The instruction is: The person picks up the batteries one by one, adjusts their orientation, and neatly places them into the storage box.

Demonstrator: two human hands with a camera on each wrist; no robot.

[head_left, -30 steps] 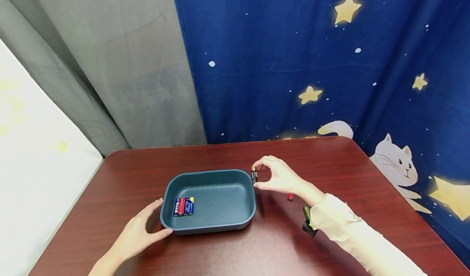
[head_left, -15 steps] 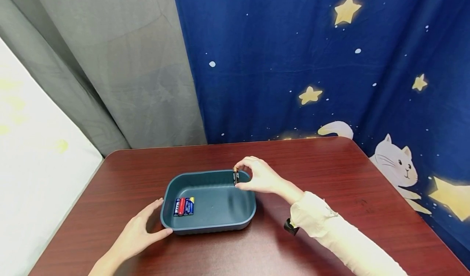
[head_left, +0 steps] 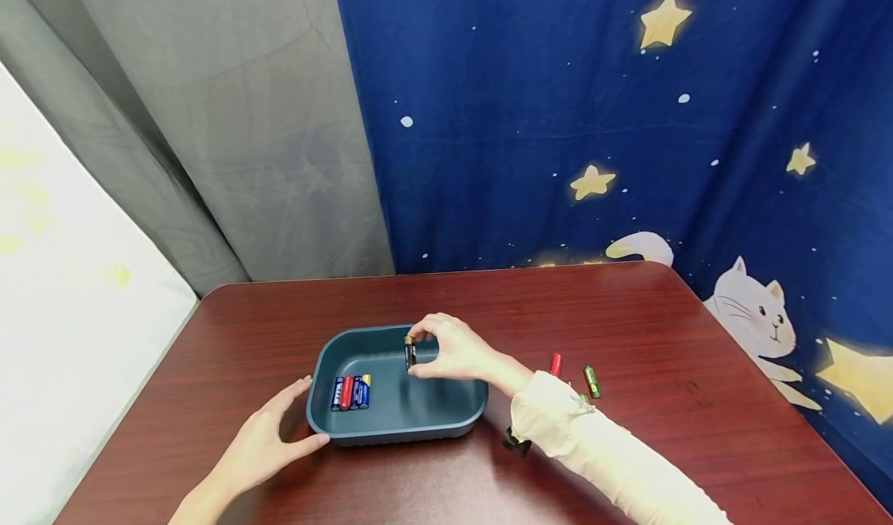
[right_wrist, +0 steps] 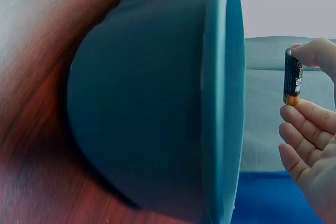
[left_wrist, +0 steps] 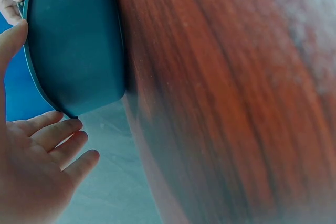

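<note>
My right hand [head_left: 456,354] pinches a black battery with a copper-coloured end [head_left: 410,354] between thumb and forefinger, holding it upright over the blue-green plastic bin [head_left: 398,436]. In the right wrist view the battery [right_wrist: 292,77] is gripped end to end, the copper end against the forefinger. Several batteries [head_left: 351,392], blue ones and a red one, lie side by side in a row at the left of the bin's floor. My left hand [head_left: 254,443] rests at the bin's left end, thumb and fingertips spread along the rim, fingers fairly straight.
On the brown table [head_left: 265,316], right of the bin, lie a red battery [head_left: 556,364] and a green battery [head_left: 591,381]. Another green one is mostly hidden by the right sleeve [head_left: 593,447]. Grey and blue curtains [head_left: 502,160] hang behind the table.
My right hand has carried the black battery left, from beside the bin's right rim to over its middle. The batteries on the table show again past the sleeve. The left hand stays put.
</note>
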